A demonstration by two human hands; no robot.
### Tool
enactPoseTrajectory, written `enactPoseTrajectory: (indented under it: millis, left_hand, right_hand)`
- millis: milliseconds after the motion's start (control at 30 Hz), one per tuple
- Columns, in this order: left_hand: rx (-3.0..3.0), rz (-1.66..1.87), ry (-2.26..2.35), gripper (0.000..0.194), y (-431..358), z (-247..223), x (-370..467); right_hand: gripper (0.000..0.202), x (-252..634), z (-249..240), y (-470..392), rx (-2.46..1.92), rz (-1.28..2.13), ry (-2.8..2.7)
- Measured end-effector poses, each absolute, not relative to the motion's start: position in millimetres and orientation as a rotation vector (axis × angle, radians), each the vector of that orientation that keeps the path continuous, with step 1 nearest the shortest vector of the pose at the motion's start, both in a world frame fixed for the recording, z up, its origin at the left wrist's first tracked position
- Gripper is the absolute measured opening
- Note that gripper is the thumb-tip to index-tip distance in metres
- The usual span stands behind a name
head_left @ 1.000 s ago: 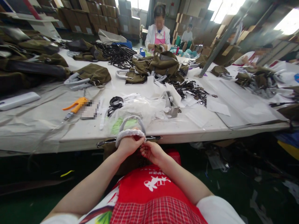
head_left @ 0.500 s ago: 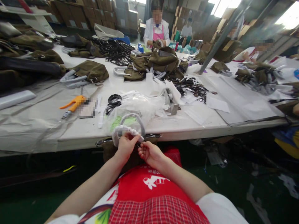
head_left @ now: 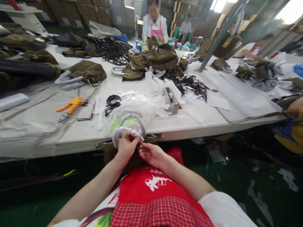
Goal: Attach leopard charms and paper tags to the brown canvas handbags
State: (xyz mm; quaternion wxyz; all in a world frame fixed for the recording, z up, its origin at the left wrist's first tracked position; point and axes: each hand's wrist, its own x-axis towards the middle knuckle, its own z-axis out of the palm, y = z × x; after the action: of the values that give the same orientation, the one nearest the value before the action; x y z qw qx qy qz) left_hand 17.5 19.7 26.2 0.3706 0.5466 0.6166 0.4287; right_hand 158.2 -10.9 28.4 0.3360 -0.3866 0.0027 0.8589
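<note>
An olive bag [head_left: 109, 153] with a metal-ended zip hangs at the table's front edge, partly hidden by my forearms. Two wrapped handles rise from it, and my left hand [head_left: 127, 145] is closed around the end of the nearer whitish handle [head_left: 116, 136]. The farther grey handle [head_left: 142, 125] arches behind, over the table edge. My right hand [head_left: 149, 153] is closed just to the right, its thumb and forefinger pinched on a small dark piece beside the handle's end; what that piece is cannot be made out.
Clear plastic bags [head_left: 142, 105], a coiled black strap [head_left: 113, 101] and an orange air gun [head_left: 72, 105] lie on the white table [head_left: 78, 140]. Farther back are olive bags [head_left: 162, 60] and dark straps. A person in a pink apron [head_left: 155, 31] stands across the table.
The view has shifted slightly, so the table's contents appear a little farther left. Both hands keep nearly the same place and hold at the handle.
</note>
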Motion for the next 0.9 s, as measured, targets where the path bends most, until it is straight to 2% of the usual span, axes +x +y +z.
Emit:
enactPoseTrajectory:
  millis: [167, 333, 467, 567, 733, 900]
  left_hand:
    - [1.930, 1.018, 1.486, 0.021, 5, 41, 19]
    - [1.997, 1.048, 1.515, 0.023, 5, 44, 14]
    - [1.886, 1.102, 1.564, 0.026, 10, 40, 11]
    - [1.631, 1.081, 1.621, 0.026, 14, 35, 8]
    - [1.209, 1.063, 1.617, 0.029, 19, 25, 9]
    - [1.114, 1.045, 1.550, 0.033, 14, 25, 15]
  right_hand:
    - [0.019, 159, 27, -14, -1.000, 2.260, 0.003]
    - [0.025, 160, 27, -16, -0.955, 2.250, 0.100]
    - [0.025, 162, 25, -15, -1.038, 2.158, 0.080]
    - [0.019, 163, 21, -18, -1.043, 2.091, -0.149]
    - [0.022, 164, 16, -22, -1.069, 2.146, -0.415]
    - [0.019, 163, 18, -22, -1.065, 2.169, -0.452]
